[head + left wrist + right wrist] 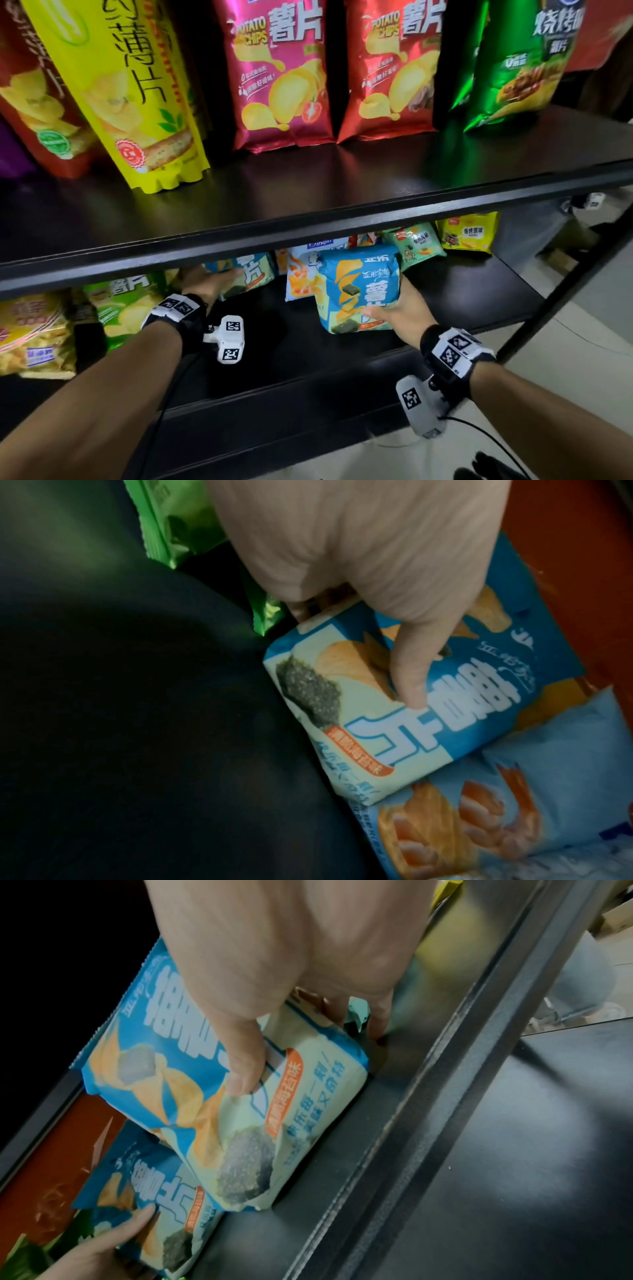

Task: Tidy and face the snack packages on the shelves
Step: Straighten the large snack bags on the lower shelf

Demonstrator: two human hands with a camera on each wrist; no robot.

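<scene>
Two black shelves were shown, upper shelf (pixel 342 192) over lower shelf (pixel 462 294). On the upper one, large chip bags stood upright in a row: a yellow bag (pixel 137 96) at left, a pink bag (pixel 281 78) and a red bag (pixel 390 75) at centre, a green bag (pixel 520 65) at right.

On the lower shelf, the right hand (pixel 394 310) was closed round the lower right corner of a blue seaweed chip pack (pixel 359 287), w/ the thumb (pixel 245 1066) pressed on the pack's front and the other fingers tucked behind it. The pack was held upright, front outward, near the shelf's front edge; whether its base touched the shelf could not be told.

The left hand (pixel 205 279) was reached further back, under the upper shelf, to a second blue seaweed chip pack (pixel 246 274). Its thumb (pixel 411 674) was laid on the printed face and the fingers were curled behind the pack's edge, so the pack was gripped.

A pale blue shrimp snack pack (pixel 301 281) was seen between the two seaweed packs, touching the second one in the left wrist view. A green chip pack (pixel 126 301) lay just left of the left hand, an orange-yellow pack (pixel 30 329) beyond it. Further right, a mint-green pack (pixel 418 246) and a small yellow pack (pixel 469 233) stood at the back. Both wrists carried marker-tagged bands w/ cameras.
</scene>
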